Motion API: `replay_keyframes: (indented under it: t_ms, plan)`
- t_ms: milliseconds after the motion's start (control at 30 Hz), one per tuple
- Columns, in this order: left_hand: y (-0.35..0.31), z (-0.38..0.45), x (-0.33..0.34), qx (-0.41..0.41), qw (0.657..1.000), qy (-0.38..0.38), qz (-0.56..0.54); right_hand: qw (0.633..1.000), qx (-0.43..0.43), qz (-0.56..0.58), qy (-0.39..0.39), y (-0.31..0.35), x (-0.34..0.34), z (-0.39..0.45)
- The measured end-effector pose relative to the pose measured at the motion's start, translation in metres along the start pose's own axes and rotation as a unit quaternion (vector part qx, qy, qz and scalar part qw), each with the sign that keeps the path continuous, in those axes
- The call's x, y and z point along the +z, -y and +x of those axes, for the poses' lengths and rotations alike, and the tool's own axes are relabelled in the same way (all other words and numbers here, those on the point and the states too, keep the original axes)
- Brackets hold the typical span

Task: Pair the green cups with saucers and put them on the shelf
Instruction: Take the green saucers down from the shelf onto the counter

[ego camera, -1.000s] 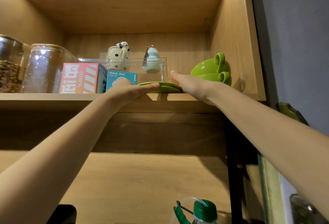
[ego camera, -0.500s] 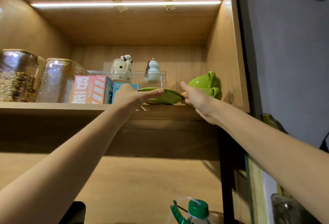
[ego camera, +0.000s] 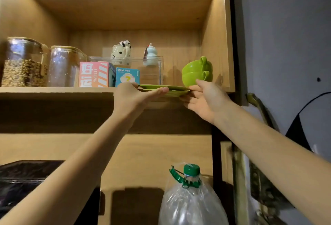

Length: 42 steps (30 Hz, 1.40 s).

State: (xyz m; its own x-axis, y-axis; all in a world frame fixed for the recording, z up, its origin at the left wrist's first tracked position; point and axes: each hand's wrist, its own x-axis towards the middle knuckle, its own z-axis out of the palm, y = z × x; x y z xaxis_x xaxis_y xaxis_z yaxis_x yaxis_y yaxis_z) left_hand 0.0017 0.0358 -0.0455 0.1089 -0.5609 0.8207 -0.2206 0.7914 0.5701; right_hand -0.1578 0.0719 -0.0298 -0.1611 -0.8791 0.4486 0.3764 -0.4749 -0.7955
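Note:
Green saucers (ego camera: 168, 89) in a flat stack sit at the front edge of the wooden shelf (ego camera: 53, 90), partly over the lip. My left hand (ego camera: 132, 97) grips their left rim, thumb on top. My right hand (ego camera: 202, 99) pinches their right rim. Two green cups (ego camera: 195, 72), stacked one in the other with handles to the right, stand on the shelf just behind my right hand, near the right wall.
On the shelf stand two glass jars (ego camera: 23, 62), a pink box (ego camera: 95, 74), a blue box (ego camera: 127, 77) and a clear bin (ego camera: 152, 71) with two figurines behind it. A green-capped plastic bottle (ego camera: 189, 198) stands below. The cabinet's right wall (ego camera: 216, 46) is close to the cups.
Both hands have closed on the saucers' rims and drawn the stack toward the shelf's front edge. The view has pulled back and down.

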Motion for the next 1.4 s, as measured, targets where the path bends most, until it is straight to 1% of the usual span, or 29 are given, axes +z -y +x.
replay_keyframes:
  t_ms: [100,200,367,500,600,733,867,1033,1200,1300,1400]
  plan:
    - [0.007,-0.043,-0.004,-0.007,1.000,0.022,0.005,1.000,0.013,-0.002,-0.029,-0.019,-0.016,-0.027]
    - [0.022,-0.084,-0.008,-0.041,0.999,0.034,-0.006,0.998,0.038,0.002,-0.040,-0.044,-0.035,-0.057]
    - [0.047,-0.158,-0.011,-0.051,0.994,0.073,-0.057,0.993,0.089,0.028,-0.078,-0.095,-0.065,-0.102]
    - [0.078,-0.217,-0.013,-0.111,0.990,0.059,-0.061,0.986,0.119,0.031,-0.111,-0.138,-0.083,-0.134]
    - [0.105,-0.256,-0.019,-0.162,0.982,0.061,-0.071,0.981,0.143,0.031,-0.124,-0.173,-0.099,-0.154]
    - [0.124,-0.307,-0.027,-0.219,0.969,0.077,-0.082,0.970,0.199,0.020,-0.139,-0.215,-0.118,-0.187]
    - [0.152,-0.356,-0.035,-0.253,0.959,0.106,-0.067,0.958,0.239,0.003,-0.161,-0.255,-0.134,-0.220]
    - [0.179,-0.410,-0.044,-0.254,0.958,0.135,-0.019,0.939,0.294,-0.002,-0.176,-0.307,-0.153,-0.254]
    - [0.198,-0.452,-0.056,-0.284,0.940,0.182,0.043,0.919,0.340,0.006,-0.200,-0.354,-0.166,-0.284]
    - [0.213,-0.477,-0.059,-0.308,0.930,0.185,0.078,0.910,0.357,0.001,-0.212,-0.380,-0.173,-0.298]
    - [0.225,-0.500,-0.063,-0.350,0.912,0.190,0.097,0.898,0.377,-0.039,-0.224,-0.406,-0.181,-0.308]
